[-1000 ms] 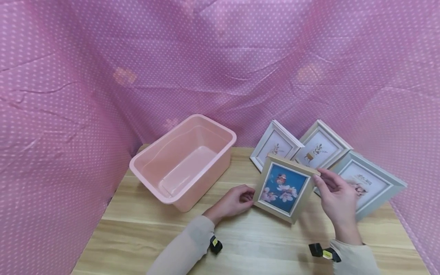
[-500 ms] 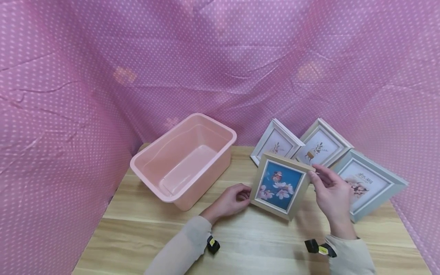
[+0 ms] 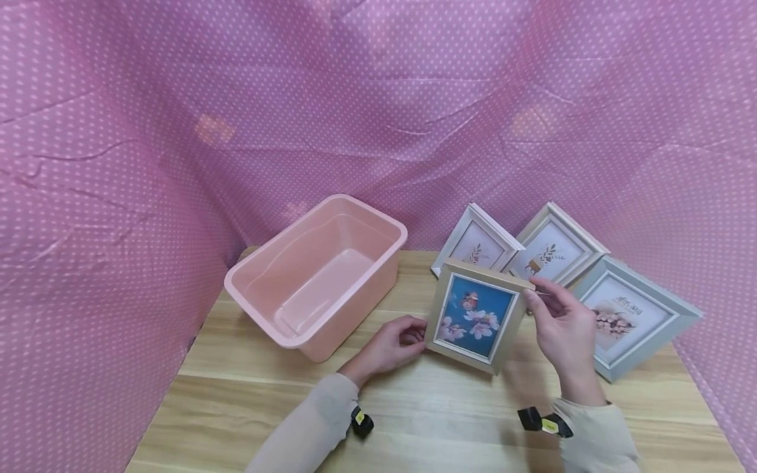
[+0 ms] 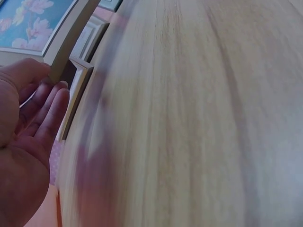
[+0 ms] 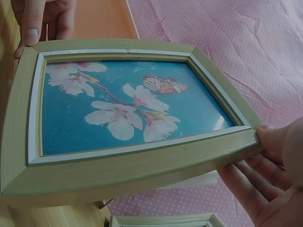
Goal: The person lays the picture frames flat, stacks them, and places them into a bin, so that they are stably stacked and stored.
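In the head view, your gold frame [image 3: 471, 318] hides the lower part of the white frame [image 3: 480, 240] and some of the cream frame [image 3: 551, 249]; your right hand [image 3: 566, 338] covers the left corner of the grey-blue frame [image 3: 635, 316], whose lettering [image 3: 629, 305] is too small to read. The bottom edge cuts off both your sleeves [image 3: 313, 420]. In the left wrist view, your left hand [image 4: 26, 142] and the gold frame are cropped, and the tabletop [image 4: 189, 118] blurs. In the right wrist view, your right fingers [image 5: 244, 189] end out of sight beneath the gold frame.
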The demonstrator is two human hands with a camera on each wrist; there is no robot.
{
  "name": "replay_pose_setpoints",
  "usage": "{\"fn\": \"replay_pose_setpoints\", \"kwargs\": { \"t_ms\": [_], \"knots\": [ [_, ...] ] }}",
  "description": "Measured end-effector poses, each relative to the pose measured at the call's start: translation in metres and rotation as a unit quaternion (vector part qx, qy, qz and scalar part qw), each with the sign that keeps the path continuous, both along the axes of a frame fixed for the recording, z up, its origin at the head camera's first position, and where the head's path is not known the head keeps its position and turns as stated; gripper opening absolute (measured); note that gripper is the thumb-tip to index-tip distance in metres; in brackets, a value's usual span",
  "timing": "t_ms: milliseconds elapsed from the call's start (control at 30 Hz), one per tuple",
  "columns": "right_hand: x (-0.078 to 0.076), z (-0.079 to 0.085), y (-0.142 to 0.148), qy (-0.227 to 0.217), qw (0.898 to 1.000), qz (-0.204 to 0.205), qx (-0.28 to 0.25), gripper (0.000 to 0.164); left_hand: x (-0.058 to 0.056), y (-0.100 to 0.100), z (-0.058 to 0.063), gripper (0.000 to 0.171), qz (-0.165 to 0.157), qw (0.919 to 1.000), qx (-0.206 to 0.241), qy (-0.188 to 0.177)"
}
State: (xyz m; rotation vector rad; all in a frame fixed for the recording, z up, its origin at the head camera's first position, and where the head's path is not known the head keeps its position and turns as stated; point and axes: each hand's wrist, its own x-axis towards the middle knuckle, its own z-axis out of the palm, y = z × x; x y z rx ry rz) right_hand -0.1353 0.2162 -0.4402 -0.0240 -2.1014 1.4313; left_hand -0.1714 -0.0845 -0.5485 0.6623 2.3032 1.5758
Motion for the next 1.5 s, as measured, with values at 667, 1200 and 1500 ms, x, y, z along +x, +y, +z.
{"fn": "replay_pose_setpoints", "kwargs": {
  "t_ms": [667, 1200, 1500],
  "knots": [
    [-0.003, 0.007, -0.01, -0.034, 0.999, 0.005, 0.017, 0.023, -0.002, -0.019, -0.001, 0.061, -0.013, 0.9996, -0.024, -0.011],
    [-0.002, 0.01, -0.017, -0.041, 0.999, 0.006, 0.033, 0.023, -0.002, -0.029, 0.001, 0.075, -0.04, 0.9985, -0.004, -0.036],
    [-0.002, 0.009, -0.018, -0.028, 0.999, 0.015, 0.022, 0.022, -0.002, -0.03, -0.001, 0.082, -0.048, 0.998, -0.002, -0.043]
  ]
}}
